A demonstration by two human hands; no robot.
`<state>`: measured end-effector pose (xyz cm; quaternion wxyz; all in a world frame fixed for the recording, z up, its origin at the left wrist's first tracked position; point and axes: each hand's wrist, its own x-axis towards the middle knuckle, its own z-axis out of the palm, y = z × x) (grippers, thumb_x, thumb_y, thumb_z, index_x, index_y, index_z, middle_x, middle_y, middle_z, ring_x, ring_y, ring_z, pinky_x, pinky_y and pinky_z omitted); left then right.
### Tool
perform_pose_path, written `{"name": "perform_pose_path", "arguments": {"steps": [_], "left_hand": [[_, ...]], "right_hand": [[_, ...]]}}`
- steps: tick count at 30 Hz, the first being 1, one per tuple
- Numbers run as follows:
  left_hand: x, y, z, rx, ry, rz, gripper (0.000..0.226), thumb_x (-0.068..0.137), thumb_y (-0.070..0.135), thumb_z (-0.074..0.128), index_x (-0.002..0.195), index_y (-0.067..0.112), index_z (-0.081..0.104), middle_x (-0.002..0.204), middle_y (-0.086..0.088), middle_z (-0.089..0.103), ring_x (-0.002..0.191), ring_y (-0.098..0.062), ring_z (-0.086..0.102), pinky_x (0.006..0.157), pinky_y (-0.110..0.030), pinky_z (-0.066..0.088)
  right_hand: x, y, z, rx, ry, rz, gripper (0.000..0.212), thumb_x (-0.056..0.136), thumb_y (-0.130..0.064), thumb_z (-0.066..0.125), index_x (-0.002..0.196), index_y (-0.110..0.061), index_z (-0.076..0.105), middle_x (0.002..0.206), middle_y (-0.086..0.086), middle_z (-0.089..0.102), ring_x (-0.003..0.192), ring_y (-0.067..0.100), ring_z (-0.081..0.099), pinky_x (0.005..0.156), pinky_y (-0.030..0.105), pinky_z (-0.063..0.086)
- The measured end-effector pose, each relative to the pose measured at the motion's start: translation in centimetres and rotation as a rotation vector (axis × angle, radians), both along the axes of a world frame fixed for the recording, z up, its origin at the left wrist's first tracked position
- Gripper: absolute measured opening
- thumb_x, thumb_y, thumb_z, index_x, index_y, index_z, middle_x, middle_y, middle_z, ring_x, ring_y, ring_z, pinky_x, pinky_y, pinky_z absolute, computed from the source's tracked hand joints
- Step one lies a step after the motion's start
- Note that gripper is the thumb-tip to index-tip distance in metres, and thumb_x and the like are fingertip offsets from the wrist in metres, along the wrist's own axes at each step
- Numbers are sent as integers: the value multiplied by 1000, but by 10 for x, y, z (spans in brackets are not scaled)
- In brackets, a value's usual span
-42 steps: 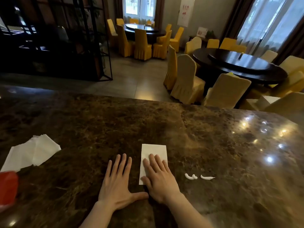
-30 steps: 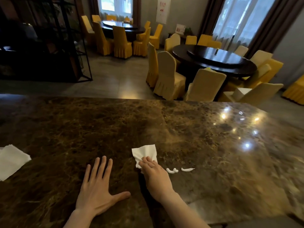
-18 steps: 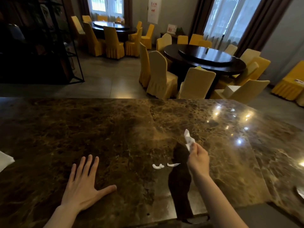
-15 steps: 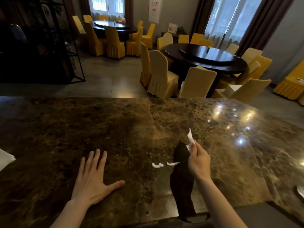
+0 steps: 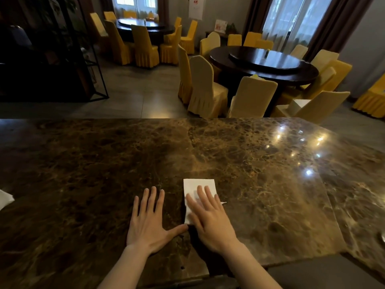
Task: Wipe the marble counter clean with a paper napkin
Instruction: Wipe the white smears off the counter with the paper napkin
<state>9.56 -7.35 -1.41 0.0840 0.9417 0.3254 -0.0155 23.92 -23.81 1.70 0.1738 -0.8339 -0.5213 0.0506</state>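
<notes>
R hand (image 5: pixel 210 221) flat on napkin (image 5: pixel 198 185) — fingers spread

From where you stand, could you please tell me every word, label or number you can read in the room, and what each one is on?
None can be read.
White poster with red marks on the far wall: too blurred to read.
Small red-and-white sign on the sideboard: too small to read.
Paper napkin under the right hand: no print visible.
</notes>
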Motion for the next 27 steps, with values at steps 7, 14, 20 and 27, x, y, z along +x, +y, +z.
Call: {"name": "perform_pose_path", "arguments": {"steps": [7,14,20,27], "left_hand": [[0,-1,-2,-13,-10,-9,135,61,113,2,160,26,-24,170,-2,-29,156,-23,-31,132,-55,-10],[1,1,-3,-12,-36,-11,136,62,114,9,162,25,-17,172,-2,-23,157,-23,-29,132,-56,-8],[3,2,-6,-6,-4,-17,136,59,114,4,161,26,-21,171,-2,-26,156,-23,-31,132,-56,-10],[1,3,-2,-25,40,-9,136,56,114,-1,157,27,-29,169,-1,-32,154,-23,-35,132,-55,-12]], "right_hand": [[9,-14,-16,-218,-96,-73,57,104,-56,10,157,-42,-5,169,-1,-11,153,24,-20,126,48,-5],[33,-26,-6,-260,-3,-322,57,106,-49,13,159,-35,-5,167,4,-17,152,29,-22,124,50,-9],[17,-35,-15,-204,-24,-73,55,105,-55,8,156,-44,-7,166,-8,-17,151,19,-25,124,45,-11],[32,-28,-3,-227,6,-246,57,108,-44,15,160,-28,-4,167,2,-15,153,26,-19,125,46,-9]]}}
